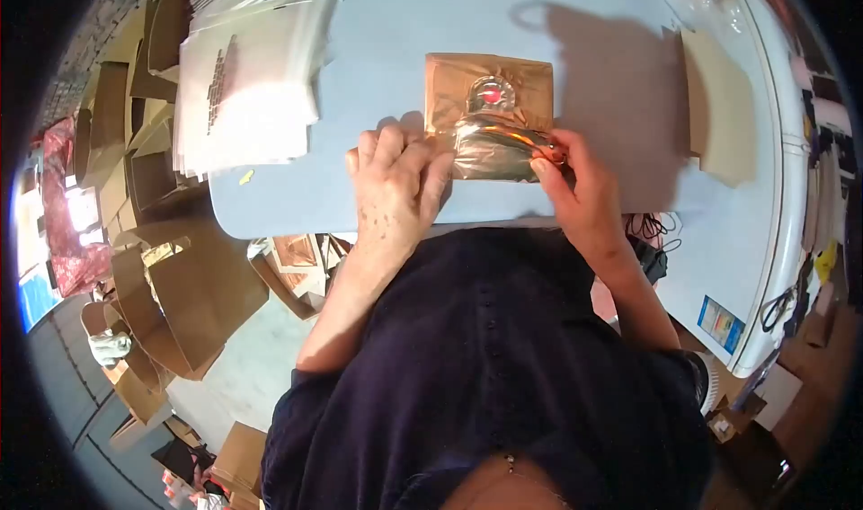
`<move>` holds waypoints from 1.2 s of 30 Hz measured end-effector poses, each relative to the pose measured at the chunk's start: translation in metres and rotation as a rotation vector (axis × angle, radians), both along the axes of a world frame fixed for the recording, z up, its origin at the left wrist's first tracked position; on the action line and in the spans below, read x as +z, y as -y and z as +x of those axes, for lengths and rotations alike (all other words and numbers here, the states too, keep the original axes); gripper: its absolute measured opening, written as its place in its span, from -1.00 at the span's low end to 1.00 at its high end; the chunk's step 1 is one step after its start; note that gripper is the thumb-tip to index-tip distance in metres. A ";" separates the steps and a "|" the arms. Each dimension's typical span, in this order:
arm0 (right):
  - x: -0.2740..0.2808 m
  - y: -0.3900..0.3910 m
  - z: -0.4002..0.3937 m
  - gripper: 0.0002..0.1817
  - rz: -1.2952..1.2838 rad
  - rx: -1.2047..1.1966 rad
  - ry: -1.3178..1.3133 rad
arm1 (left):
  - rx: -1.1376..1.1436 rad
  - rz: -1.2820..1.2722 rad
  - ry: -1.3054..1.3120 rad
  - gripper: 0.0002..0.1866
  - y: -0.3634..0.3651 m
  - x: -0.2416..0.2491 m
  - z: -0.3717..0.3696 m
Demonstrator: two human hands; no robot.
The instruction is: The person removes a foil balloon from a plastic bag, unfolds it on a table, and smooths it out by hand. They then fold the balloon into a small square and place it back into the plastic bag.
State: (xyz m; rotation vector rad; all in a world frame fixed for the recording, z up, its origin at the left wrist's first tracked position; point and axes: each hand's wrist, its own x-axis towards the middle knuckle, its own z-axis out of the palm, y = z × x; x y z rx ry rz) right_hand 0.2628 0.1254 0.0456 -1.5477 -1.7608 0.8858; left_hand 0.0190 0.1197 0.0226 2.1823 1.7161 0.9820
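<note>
A flat, shiny copper-coloured packet (490, 65) lies on the pale blue table in front of me. On its upper middle is a round emblem (492, 97) with a red centre. The lower part of the packet bulges in a glossy fold that catches the light. My left hand (393, 177) has its fingers curled at the packet's left edge, with the thumb against the lower left corner. Thumb and fingers of my right hand (580, 177) pinch the right end of the fold.
A stack of clear plastic sleeves (261, 106) lies at the table's left. A beige sheet (715, 106) and crumpled clear plastic (701, 2) are on the right side. Open cardboard boxes (198, 285) stand on the floor to the left. The table's front edge runs close to my body.
</note>
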 end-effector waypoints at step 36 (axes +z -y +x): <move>-0.022 0.019 0.010 -0.82 0.382 0.123 0.353 | -0.268 -0.093 0.087 -0.75 0.013 0.011 -0.030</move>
